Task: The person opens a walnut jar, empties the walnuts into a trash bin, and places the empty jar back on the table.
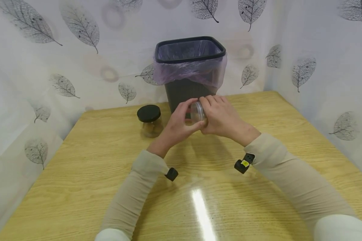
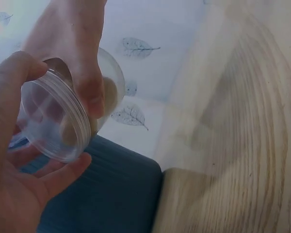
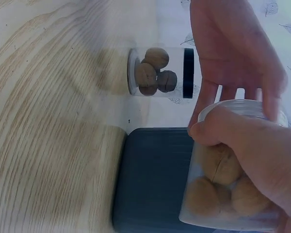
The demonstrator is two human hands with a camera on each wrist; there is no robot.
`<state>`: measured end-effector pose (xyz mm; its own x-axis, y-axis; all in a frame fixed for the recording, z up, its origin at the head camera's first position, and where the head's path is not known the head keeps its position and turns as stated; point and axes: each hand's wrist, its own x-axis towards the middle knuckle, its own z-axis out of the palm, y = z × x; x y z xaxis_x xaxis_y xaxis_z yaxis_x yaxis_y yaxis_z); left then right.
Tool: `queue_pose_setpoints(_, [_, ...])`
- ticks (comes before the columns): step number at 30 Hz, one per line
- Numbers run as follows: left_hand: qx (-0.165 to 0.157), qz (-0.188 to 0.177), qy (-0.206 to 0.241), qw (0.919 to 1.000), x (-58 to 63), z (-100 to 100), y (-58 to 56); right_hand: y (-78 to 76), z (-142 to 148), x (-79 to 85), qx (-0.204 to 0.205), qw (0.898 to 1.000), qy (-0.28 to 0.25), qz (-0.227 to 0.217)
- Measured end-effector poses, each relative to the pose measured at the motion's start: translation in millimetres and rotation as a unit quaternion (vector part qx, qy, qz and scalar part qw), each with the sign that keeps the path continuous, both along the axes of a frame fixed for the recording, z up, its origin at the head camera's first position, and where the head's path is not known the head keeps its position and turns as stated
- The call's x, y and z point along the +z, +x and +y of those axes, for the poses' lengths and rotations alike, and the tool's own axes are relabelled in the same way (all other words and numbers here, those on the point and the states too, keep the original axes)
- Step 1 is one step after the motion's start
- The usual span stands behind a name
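A clear plastic jar with several walnuts in it is held tilted on its side above the table. My right hand grips its body, thumb across the side. Round the ridged rim end curl the thumb and fingers of my left hand, pinching it from both sides. Whether a clear lid covers that end I cannot tell. To the left of my left hand, a second clear jar stands upright on the table with a black lid on and walnuts inside.
Right behind the hands stands a dark bin, lined with a pale purple bag folded over its rim. The wooden table reaches back to a leaf-patterned covering. Each sleeve carries a small black wrist device.
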<state>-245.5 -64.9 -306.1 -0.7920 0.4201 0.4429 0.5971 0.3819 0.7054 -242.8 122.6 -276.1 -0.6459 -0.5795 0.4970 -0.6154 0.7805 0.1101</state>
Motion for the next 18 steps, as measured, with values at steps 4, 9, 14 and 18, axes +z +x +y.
queue_pose_setpoints(4, [0.017,-0.073,0.024,0.9969,-1.8,0.2,0.1,-1.0,-0.7,-1.7,0.004,1.000,0.016,0.014])
queue_pose_setpoints(9, [0.020,-0.165,0.057,0.9845,-3.4,0.9,-1.3,-1.9,-1.3,-4.6,0.012,0.999,0.025,0.026])
queue_pose_setpoints(14, [0.007,-0.115,0.041,0.9925,-4.3,-1.7,-1.8,-1.9,-0.5,-4.4,0.006,1.000,0.018,0.009])
queue_pose_setpoints(18, [-0.030,-0.040,0.037,0.9981,-5.2,-3.7,-2.4,-2.1,0.8,-2.0,0.003,1.000,0.011,-0.004])
